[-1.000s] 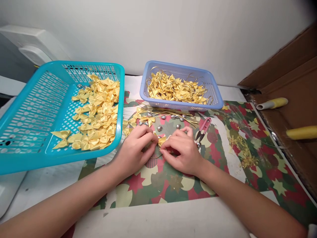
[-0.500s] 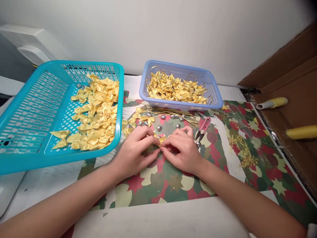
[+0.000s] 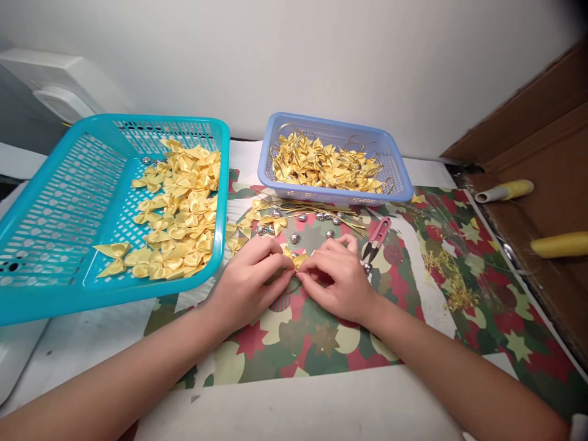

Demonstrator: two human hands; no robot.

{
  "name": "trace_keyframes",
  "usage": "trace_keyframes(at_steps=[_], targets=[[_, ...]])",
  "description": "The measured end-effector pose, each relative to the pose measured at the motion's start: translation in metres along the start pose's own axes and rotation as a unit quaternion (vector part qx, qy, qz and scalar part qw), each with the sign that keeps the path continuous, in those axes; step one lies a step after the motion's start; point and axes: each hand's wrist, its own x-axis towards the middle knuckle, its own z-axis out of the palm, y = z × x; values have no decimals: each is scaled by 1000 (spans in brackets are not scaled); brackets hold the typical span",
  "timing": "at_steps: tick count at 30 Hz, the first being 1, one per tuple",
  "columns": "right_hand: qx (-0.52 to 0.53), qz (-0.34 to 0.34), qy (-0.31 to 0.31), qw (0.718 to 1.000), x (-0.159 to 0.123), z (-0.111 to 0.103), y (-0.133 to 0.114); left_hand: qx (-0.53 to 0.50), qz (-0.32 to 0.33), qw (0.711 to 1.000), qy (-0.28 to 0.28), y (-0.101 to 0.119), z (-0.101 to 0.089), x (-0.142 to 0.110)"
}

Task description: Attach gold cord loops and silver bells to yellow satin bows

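My left hand (image 3: 252,278) and my right hand (image 3: 337,277) meet over the patterned sheet, the fingertips of each pinched together. Between them a small yellow satin bow (image 3: 297,260) pokes out, partly hidden by the fingers. A thin loop of cord (image 3: 293,289) curves below the fingertips; which fingers grip it I cannot tell. Behind the hands lie several silver jingle bells (image 3: 294,238), a bundle of gold cords (image 3: 316,209) and loose yellow bows (image 3: 250,220). Pink-handled thread snips (image 3: 377,237) rest beyond my right hand.
A turquoise basket (image 3: 223,202) with many yellow bows stands at left. The blue-violet basket (image 3: 337,195) at the back holds bows with gold cords. Gold cord scraps (image 3: 452,285) lie at right, beside a cardboard box (image 3: 528,159) with yellow-ended tubes (image 3: 508,190).
My left fingertips have shifted slightly left and up. More of the bow shows between the hands, and the cord loop below them is more visible. My right hand stays nearly still.
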Motion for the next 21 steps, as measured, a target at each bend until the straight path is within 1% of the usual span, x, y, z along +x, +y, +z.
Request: trace_keyframes(at_steps=[4,11,15,21], targets=[[-3,1,-4,1000,-1,0,1,3,10,1000,-3,0,0,1],[-11,6,-10,1000,0,0,1,3,-1,1000,-7,2,-1,2],[-13,8,-16,1000,0,0,1,0,7,1000,-7,1,-1,1],[4,1,-5,1000,0,0,1,8,20,1000,-5,-1,0,1]])
